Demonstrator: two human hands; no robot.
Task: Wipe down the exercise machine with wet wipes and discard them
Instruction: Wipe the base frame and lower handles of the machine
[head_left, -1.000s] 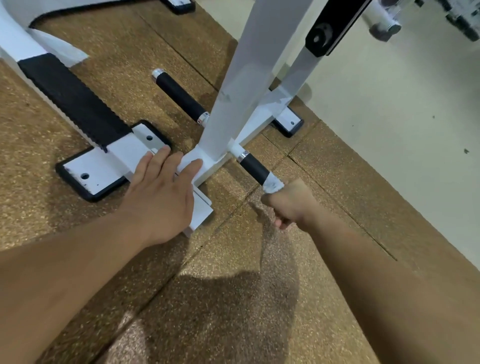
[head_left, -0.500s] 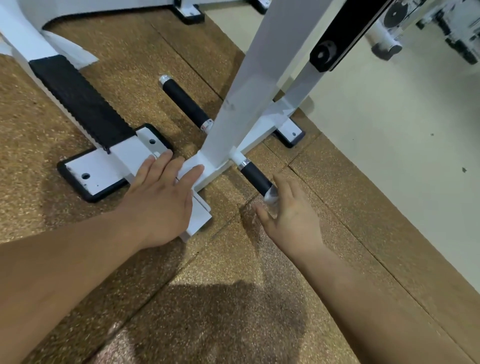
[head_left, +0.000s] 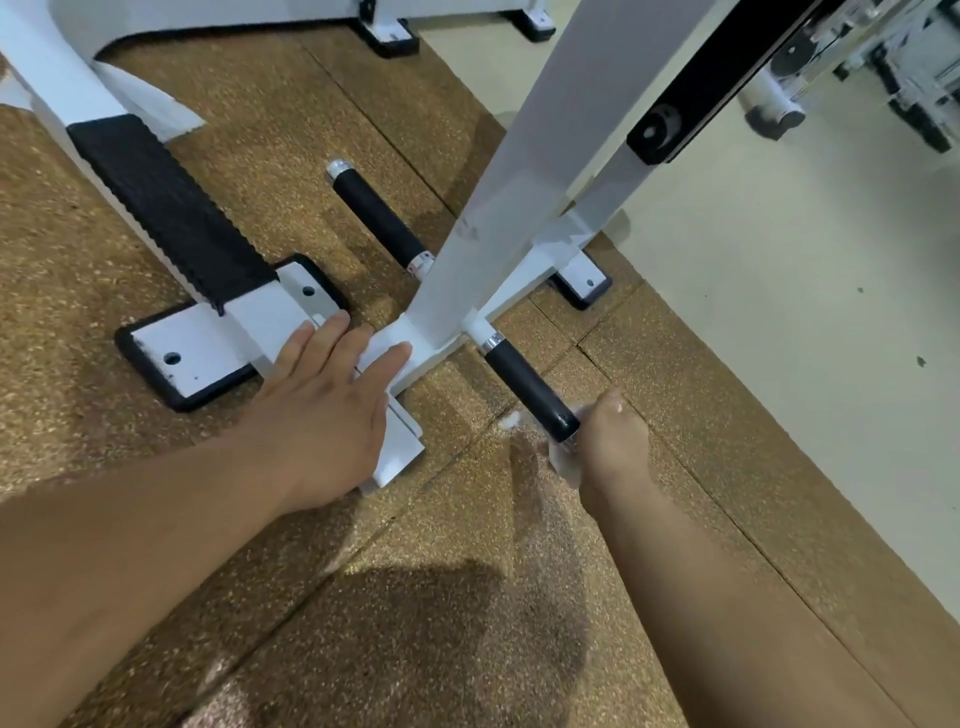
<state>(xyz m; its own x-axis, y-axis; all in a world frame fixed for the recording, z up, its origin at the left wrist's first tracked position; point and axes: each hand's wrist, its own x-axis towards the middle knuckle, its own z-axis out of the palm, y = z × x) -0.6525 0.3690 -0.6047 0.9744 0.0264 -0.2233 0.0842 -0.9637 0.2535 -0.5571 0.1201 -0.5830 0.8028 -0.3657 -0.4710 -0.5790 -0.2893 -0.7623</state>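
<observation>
Left hand (head_left: 332, 410): fingers spread flat on white machine base (head_left: 400, 441), centre frame.
Right hand (head_left: 613, 441): fingers closed around wet wipe (head_left: 563, 462) at black peg (head_left: 530, 392) end.
Progress: wiping under way; discarding remains.

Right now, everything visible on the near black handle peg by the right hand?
The near handle peg is a short black cylinder, foam or rubber by its look, with a silver collar where it meets a white stub on the machine's base. It sticks out level, just above the speckled floor mat. The right hand is at its free end, pressing a blurred white wipe against the tip. Its upper shaft is bare.
</observation>
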